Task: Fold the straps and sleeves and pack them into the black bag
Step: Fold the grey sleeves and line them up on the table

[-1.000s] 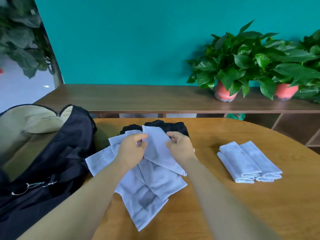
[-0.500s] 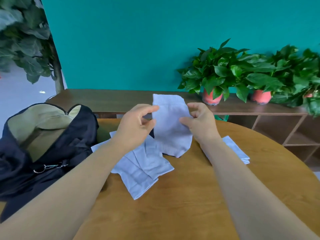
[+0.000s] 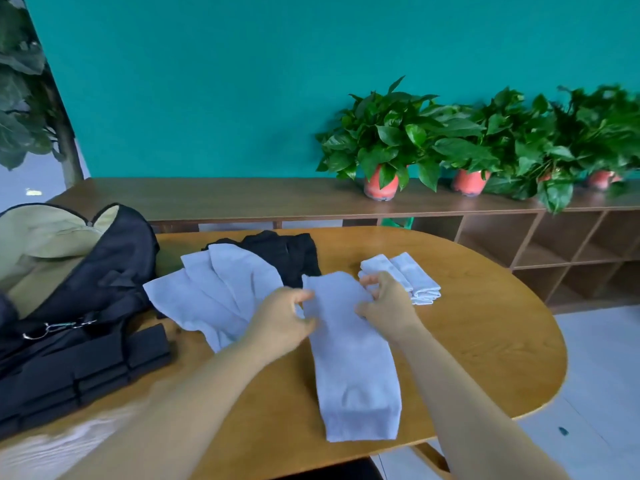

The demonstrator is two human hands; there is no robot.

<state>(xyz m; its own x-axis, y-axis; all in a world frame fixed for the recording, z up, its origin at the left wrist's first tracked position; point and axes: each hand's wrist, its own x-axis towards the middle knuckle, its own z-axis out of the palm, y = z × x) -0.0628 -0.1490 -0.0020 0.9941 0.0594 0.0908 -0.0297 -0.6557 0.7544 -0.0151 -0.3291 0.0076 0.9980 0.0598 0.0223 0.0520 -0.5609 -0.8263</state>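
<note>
Teal wall behind, potted plants (image 3: 381, 140) on a low shelf (image 3: 221, 199), round wooden table (image 3: 485, 341) in front. Laid flat along the table toward the near edge: one pale sleeve (image 3: 353, 355), far end pinched from both sides. Left hand (image 3: 282, 318) curled at the sleeve's left edge, fingers half closed and gripping the cloth; right hand (image 3: 384, 306) bunched on the far right corner, fingertips together on the fabric. Looks thin, soft and light, likely to wrinkle and slide on the smooth wood, so best taken at the corners of one end and carried over to the other, then pressed flat. To the left, a fan of unfolded sleeves (image 3: 214, 289), partly over black straps (image 3: 280, 254). Just beyond the right hand, a folded stack (image 3: 408, 275). Black bag (image 3: 86, 289) open at the left table edge, pale lining showing.
</note>
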